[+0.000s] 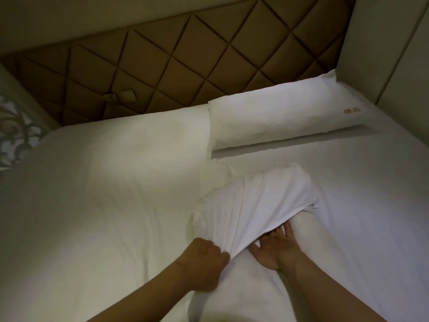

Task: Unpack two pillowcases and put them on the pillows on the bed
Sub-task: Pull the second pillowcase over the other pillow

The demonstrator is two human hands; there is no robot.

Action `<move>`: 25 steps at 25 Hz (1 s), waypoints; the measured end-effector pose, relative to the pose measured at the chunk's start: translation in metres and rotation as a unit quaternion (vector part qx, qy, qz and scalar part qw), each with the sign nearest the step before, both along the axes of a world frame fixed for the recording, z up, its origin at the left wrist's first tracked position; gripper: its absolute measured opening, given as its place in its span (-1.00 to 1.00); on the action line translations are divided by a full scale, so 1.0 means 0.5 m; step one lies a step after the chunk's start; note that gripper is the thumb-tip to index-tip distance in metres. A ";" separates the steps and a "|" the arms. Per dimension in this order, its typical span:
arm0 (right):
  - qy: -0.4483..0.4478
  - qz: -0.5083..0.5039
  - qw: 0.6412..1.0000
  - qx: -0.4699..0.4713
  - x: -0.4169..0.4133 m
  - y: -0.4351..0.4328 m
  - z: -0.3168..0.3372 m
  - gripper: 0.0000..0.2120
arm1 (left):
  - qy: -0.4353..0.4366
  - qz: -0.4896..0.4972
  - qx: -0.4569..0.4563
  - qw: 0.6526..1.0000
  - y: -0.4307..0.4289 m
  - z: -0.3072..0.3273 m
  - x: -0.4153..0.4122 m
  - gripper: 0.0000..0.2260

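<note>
Two bare forearms enter from the lower edge, both on the near side of the pillowcase. No sleeve, cuff, watch, bracelet or ring is visible on either limb; both are uncovered from the frame edge to the fingertips. The left hand, left of the pillowcase's near hem, shows its back and knuckles. The right hand, just below that hem, shows its back, with short nails discernible on the fingers. Dim lighting obscures finer detail.
</note>
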State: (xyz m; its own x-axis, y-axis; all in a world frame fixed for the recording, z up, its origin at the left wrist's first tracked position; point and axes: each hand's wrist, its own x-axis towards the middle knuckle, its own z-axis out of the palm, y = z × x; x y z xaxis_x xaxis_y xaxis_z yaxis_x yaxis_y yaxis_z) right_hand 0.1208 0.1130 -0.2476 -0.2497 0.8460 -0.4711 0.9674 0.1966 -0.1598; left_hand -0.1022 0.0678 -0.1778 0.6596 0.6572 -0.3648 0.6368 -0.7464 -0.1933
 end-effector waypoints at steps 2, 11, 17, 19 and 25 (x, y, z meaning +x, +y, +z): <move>0.003 0.007 1.000 0.009 0.005 -0.005 0.007 -0.05 | -0.026 -0.012 0.013 0.999 -0.033 -0.018 0.003 -0.79; 0.078 -0.063 0.994 0.046 0.010 -0.011 0.001 -0.06 | 0.046 0.180 0.081 0.979 0.132 0.005 0.009 -0.79; 0.094 -0.065 0.992 0.057 0.010 0.009 -0.021 -0.09 | 0.005 0.240 0.136 0.961 0.202 -0.015 0.045 -0.63; 0.092 -0.062 0.992 0.055 0.007 0.016 -0.028 -0.11 | -0.068 0.218 0.129 0.965 0.221 -0.003 0.116 -0.56; 0.248 -0.075 0.965 0.035 0.045 0.025 0.005 -0.37 | -0.057 0.306 -0.092 0.946 0.251 -0.044 0.285 -0.46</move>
State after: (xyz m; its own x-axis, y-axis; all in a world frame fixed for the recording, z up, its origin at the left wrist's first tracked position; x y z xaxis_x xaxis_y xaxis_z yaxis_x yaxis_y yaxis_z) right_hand 0.1432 0.1257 -0.2451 -0.3014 0.9157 -0.2657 0.7939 0.0866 -0.6018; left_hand 0.0401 0.1931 -0.1997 0.2183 0.8607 -0.4599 0.9694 -0.2457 0.0004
